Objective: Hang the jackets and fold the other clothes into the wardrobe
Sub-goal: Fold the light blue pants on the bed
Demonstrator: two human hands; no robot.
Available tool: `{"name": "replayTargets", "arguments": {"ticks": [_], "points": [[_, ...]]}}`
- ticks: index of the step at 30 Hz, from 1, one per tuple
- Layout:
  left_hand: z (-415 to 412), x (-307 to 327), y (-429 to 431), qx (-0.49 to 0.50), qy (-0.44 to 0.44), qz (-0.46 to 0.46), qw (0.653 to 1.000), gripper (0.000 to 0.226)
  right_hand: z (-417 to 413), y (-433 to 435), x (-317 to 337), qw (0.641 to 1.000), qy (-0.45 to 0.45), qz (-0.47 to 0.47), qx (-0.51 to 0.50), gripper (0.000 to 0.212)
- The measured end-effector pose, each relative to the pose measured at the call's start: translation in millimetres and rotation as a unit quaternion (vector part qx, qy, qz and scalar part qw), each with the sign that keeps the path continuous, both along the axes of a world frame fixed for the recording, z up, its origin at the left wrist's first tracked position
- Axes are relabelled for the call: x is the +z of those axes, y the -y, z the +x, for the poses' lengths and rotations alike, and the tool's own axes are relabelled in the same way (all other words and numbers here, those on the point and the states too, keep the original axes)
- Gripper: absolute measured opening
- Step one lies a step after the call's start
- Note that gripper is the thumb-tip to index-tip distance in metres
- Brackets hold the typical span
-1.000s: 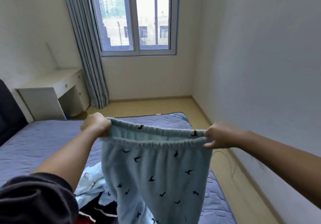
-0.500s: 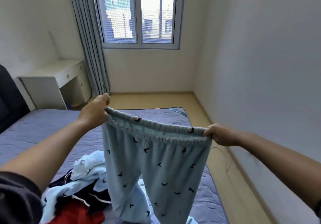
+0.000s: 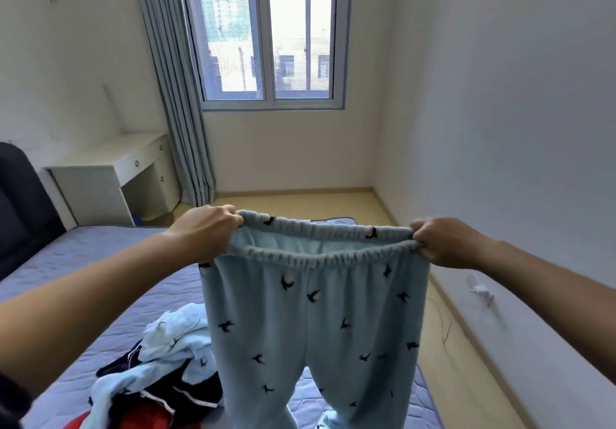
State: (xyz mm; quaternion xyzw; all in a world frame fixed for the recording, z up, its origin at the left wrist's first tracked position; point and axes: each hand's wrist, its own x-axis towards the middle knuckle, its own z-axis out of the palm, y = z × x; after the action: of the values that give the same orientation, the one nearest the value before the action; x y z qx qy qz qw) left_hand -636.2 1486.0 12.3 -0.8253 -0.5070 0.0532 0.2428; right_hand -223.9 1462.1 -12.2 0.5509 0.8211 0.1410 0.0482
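Note:
Light blue fleece trousers (image 3: 316,322) with small black bird prints hang in the air over the bed. My left hand (image 3: 203,232) grips the left end of the elastic waistband and my right hand (image 3: 443,242) grips the right end, stretching it wide and level. Both legs hang down, their hems out of frame. On the bed at lower left lies a pile of clothes (image 3: 160,382): a matching light blue top, a dark garment with white piping and something red. No wardrobe is in view.
A blue-grey mattress (image 3: 96,262) fills the left and centre. A white desk (image 3: 110,168) and a grey curtain (image 3: 180,102) stand by the window. A narrow strip of wooden floor (image 3: 466,362) with a thin cable runs along the right wall.
My left hand rose above the right and has come back level with it. The waistband is now stretched wider and held straight, and the view has tilted slightly.

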Motion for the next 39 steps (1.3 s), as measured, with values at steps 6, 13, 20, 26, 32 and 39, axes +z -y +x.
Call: {"name": "replayTargets", "arguments": {"ticks": [6, 13, 20, 26, 32, 39], "points": [[-13, 10, -1, 0.026, -0.041, 0.014, 0.999, 0.032, 15, -2, -1, 0.960, -0.274, -0.019, 0.048, 0.027], [-49, 8, -3, -0.095, -0.029, 0.032, 0.995, 0.083, 28, 0, 14, 0.986, -0.156, -0.042, -0.038, 0.024], [-44, -4, -1, -0.068, -0.042, 0.055, 0.995, 0.017, 1, -5, 12, 0.932, -0.360, 0.008, 0.036, 0.029], [-65, 9, -17, -0.156, -0.010, -0.003, 0.988, 0.032, -7, -8, 37, 0.952, -0.303, -0.006, 0.046, 0.033], [-81, 29, -22, -0.175, 0.094, -0.019, 0.980, 0.015, -5, -15, 55, 0.962, -0.272, 0.017, 0.028, 0.033], [-80, 100, -46, -0.202, 0.322, 0.102, 0.919, 0.010, -27, -26, 132, 0.835, -0.533, 0.132, 0.032, 0.018]]}}
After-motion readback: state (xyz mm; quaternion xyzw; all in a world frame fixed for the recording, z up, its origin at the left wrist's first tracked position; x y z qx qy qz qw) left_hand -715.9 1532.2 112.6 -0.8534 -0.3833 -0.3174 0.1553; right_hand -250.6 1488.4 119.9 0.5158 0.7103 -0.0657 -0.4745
